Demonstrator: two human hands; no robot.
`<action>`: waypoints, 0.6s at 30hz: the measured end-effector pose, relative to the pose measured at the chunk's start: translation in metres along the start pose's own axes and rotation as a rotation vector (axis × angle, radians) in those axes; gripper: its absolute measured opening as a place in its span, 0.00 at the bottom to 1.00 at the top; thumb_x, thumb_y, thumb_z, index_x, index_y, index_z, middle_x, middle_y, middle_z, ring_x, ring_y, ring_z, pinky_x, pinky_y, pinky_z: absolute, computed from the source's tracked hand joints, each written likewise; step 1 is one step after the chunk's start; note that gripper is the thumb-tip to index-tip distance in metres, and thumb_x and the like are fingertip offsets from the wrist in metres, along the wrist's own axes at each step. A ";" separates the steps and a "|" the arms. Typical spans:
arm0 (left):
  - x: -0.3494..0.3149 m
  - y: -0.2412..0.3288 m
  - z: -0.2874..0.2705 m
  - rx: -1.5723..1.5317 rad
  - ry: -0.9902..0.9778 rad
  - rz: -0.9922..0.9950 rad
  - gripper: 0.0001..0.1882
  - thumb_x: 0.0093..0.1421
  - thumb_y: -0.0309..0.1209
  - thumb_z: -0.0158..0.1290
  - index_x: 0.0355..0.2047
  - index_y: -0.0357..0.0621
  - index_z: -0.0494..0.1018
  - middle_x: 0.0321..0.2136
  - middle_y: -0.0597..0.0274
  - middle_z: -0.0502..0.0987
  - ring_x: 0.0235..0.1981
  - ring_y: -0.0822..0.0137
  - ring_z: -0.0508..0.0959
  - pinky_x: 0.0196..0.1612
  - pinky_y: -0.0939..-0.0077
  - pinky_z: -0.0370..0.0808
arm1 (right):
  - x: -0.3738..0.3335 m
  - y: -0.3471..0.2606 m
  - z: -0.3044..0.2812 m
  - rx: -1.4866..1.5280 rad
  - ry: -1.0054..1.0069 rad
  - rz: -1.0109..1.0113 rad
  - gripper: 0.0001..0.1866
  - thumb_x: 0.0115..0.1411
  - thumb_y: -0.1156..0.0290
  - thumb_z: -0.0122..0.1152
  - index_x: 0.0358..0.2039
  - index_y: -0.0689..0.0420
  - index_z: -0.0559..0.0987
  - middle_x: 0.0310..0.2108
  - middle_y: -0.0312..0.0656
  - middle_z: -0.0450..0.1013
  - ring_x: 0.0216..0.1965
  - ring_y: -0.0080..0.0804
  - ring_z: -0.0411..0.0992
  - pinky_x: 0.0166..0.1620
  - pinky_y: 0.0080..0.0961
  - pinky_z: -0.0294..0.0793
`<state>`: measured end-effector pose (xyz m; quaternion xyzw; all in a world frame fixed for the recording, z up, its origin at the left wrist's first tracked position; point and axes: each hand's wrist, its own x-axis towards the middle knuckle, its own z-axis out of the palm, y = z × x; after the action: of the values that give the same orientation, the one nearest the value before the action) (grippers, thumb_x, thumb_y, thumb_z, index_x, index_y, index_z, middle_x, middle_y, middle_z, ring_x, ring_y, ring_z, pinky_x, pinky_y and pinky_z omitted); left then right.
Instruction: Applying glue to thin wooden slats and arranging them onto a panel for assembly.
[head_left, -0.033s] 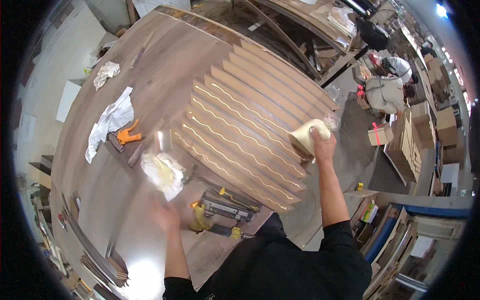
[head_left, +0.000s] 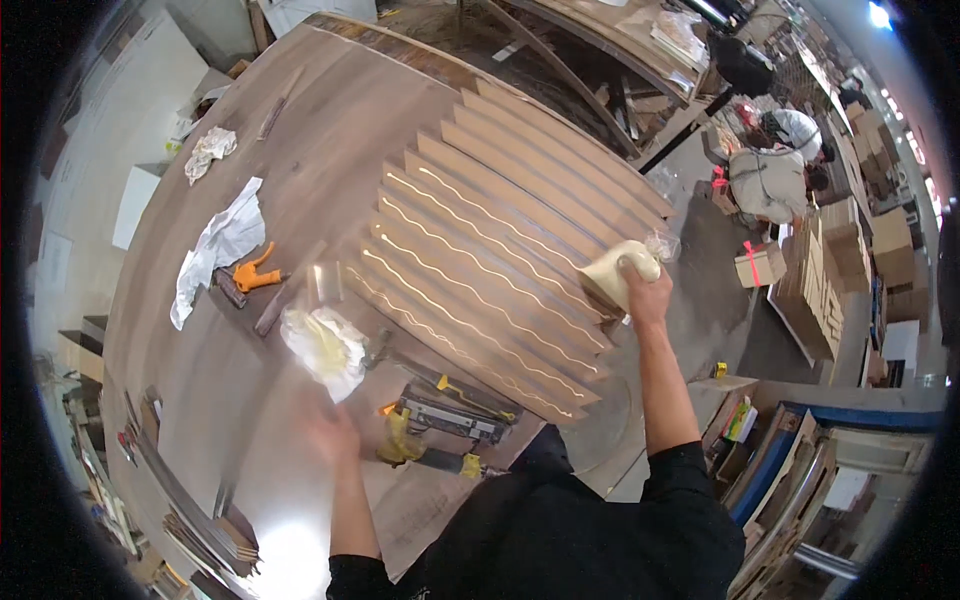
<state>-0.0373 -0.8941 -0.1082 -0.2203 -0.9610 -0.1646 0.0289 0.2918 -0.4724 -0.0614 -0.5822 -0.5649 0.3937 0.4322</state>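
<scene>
At the right, my right hand [head_left: 643, 286] is wrapped round a cream-coloured glue bottle [head_left: 612, 268], which lies tilted over the right ends of the wooden strips [head_left: 560, 225]. The strips sit side by side on the table, and wavy lines of pale glue [head_left: 478, 265] run along several of the nearer ones. My left hand [head_left: 330, 430] hovers at the lower left, smeared by motion, so its fingers cannot be read. Just beyond it lies a crumpled white cloth or paper [head_left: 322, 350] with a yellowish stain. To its right rests a nail gun [head_left: 450, 418] with a yellow-wrapped handle.
An orange-handled tool [head_left: 258, 270], a white sheet [head_left: 222, 240] and a crumpled wad [head_left: 211, 154] lie on the table's left side [head_left: 330, 120]. Beyond the right edge are stacked cardboard pieces [head_left: 810, 290], a bent-over person [head_left: 770, 180] and a shelf unit [head_left: 790, 470].
</scene>
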 end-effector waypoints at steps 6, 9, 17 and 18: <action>-0.001 -0.008 0.007 0.026 0.089 0.101 0.28 0.59 0.32 0.54 0.61 0.49 0.67 0.63 0.58 0.65 0.64 0.50 0.63 0.65 0.51 0.58 | -0.018 0.018 -0.043 -0.023 0.059 0.015 0.18 0.53 0.67 0.71 0.42 0.63 0.82 0.36 0.40 0.80 0.37 0.27 0.76 0.43 0.26 0.74; -0.003 0.000 0.005 -0.024 0.068 0.067 0.27 0.60 0.33 0.53 0.61 0.49 0.67 0.63 0.57 0.66 0.63 0.49 0.64 0.64 0.51 0.59 | -0.024 0.020 -0.059 -0.031 0.092 0.032 0.18 0.53 0.66 0.71 0.42 0.63 0.82 0.36 0.40 0.80 0.37 0.26 0.76 0.43 0.26 0.74; -0.002 -0.008 0.009 0.052 0.058 0.084 0.28 0.61 0.35 0.51 0.63 0.52 0.67 0.63 0.57 0.66 0.63 0.50 0.64 0.64 0.49 0.58 | -0.029 0.039 -0.082 -0.072 0.169 0.033 0.19 0.52 0.64 0.72 0.42 0.62 0.82 0.36 0.40 0.80 0.36 0.27 0.77 0.43 0.26 0.75; -0.002 -0.011 0.010 0.079 0.057 0.087 0.28 0.61 0.36 0.52 0.63 0.53 0.66 0.63 0.57 0.66 0.64 0.50 0.64 0.65 0.49 0.58 | -0.028 0.041 -0.082 -0.067 0.159 0.013 0.19 0.52 0.64 0.72 0.41 0.62 0.82 0.35 0.40 0.80 0.36 0.28 0.77 0.43 0.27 0.75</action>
<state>-0.0404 -0.9009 -0.1211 -0.2556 -0.9551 -0.1312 0.0721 0.3808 -0.5047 -0.0750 -0.6296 -0.5377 0.3300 0.4533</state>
